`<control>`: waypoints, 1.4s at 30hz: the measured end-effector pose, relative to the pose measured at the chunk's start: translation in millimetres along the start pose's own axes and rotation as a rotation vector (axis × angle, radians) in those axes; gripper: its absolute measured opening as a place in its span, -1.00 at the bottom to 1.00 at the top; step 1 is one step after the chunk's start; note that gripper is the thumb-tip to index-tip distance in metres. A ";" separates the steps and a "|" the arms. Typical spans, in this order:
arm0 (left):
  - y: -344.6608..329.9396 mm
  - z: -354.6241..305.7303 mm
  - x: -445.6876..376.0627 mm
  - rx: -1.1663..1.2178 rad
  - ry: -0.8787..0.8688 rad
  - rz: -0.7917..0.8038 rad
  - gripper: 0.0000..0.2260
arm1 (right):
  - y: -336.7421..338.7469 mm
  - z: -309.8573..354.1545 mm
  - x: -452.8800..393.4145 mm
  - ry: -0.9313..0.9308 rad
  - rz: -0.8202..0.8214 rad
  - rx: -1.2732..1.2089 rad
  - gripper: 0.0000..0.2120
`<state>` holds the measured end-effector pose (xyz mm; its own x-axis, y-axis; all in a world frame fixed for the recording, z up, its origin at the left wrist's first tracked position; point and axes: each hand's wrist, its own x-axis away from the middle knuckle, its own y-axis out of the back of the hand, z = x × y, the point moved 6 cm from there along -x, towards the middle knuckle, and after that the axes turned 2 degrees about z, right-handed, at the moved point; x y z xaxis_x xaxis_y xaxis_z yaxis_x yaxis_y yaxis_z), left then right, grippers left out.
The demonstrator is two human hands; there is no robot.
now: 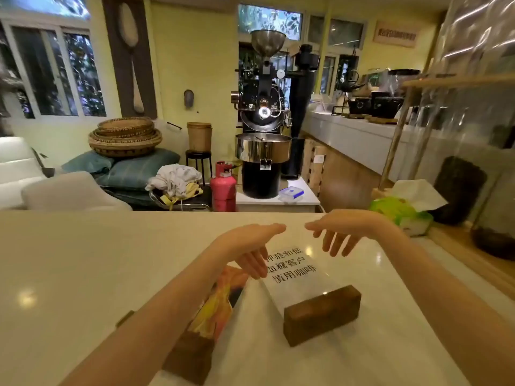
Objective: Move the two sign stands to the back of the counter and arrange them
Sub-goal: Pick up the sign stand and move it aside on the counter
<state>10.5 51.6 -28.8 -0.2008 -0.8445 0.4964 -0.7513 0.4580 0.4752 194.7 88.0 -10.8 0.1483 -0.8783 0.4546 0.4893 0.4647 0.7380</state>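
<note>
Two sign stands rest on the pale counter (83,260) near me. One is a clear panel with black Chinese text (292,270) set in a dark wooden block (323,314). The other carries an orange and yellow picture (220,305) in a wooden base (189,358), partly hidden under my left forearm. My left hand (250,246) hovers over the top edge of the text panel, fingers spread downward. To its right my right hand (340,232) is raised over the same panel, fingers apart. Neither hand holds anything.
A green tissue pack (404,213) lies at the counter's right rear corner beside dark jars (459,188). Beyond the counter's far edge stand a coffee roaster (263,121), a red gas cylinder (223,185), woven baskets (125,136) and cushions.
</note>
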 end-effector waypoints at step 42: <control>-45.5 10.7 23.3 -0.125 -0.443 -0.553 -0.62 | -49.2 -60.8 27.5 0.380 -0.476 -0.569 -0.55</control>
<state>33.2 8.1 -46.6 -0.0676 -0.9832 -0.1695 -0.7444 -0.0634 0.6647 227.0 34.1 -64.9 0.0464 -0.9920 -0.1170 0.9174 -0.0040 0.3980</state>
